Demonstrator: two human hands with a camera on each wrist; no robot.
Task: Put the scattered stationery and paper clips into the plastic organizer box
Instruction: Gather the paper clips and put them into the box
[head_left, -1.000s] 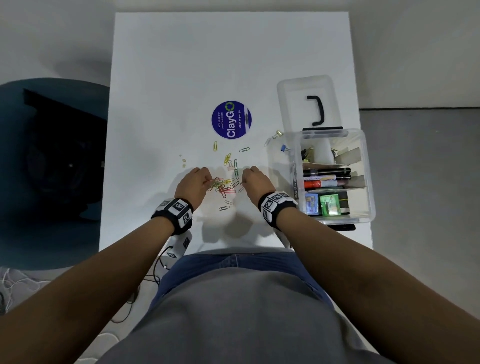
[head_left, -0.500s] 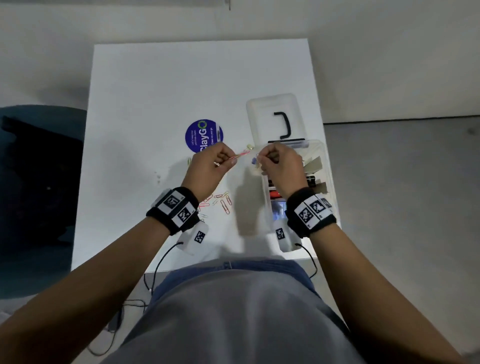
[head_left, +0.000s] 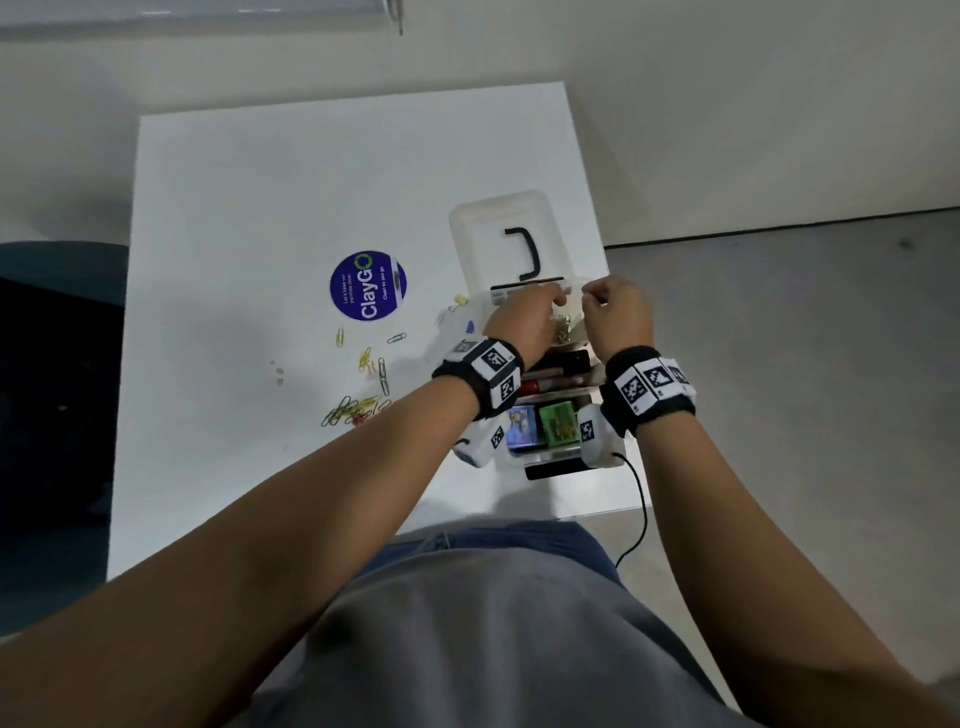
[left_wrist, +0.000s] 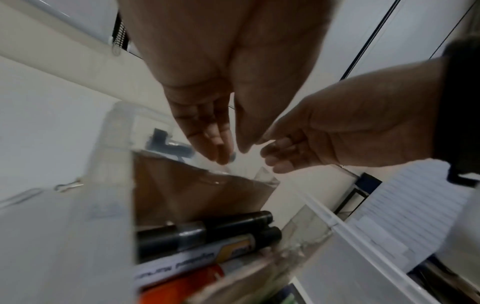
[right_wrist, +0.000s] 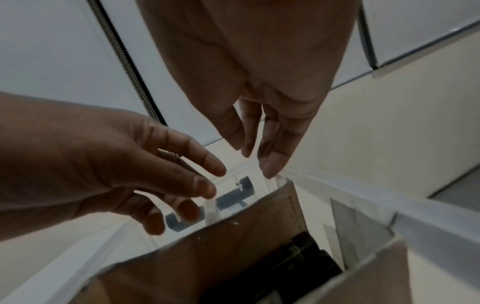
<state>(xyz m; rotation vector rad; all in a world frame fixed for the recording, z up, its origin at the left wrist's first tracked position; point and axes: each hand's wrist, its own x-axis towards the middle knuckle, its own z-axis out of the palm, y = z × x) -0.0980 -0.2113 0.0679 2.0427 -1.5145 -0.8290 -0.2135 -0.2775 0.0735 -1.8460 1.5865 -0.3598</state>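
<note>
Head view: both hands (head_left: 571, 317) loose-fingered over the organizer box (head_left: 550, 452).

Round blue sticker (head_left: 368, 285) on white table (head_left: 249, 218): large white "ClayGo", final letter ringed green. Smaller lines flanking it unreadable. Marker (left_wrist: 197, 261) label print blurred, illegible.

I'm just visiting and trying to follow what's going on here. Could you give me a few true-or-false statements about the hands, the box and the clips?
1. Both hands, the left hand and the right hand, are over the organizer box. True.
2. All the paper clips are in the box. False: many paper clips lie on the white table.
3. The lid is closed over the box. False: it lies open behind it.
4. Markers lie inside the box. True.
5. The round sticker is red. False: it is blue.
</note>
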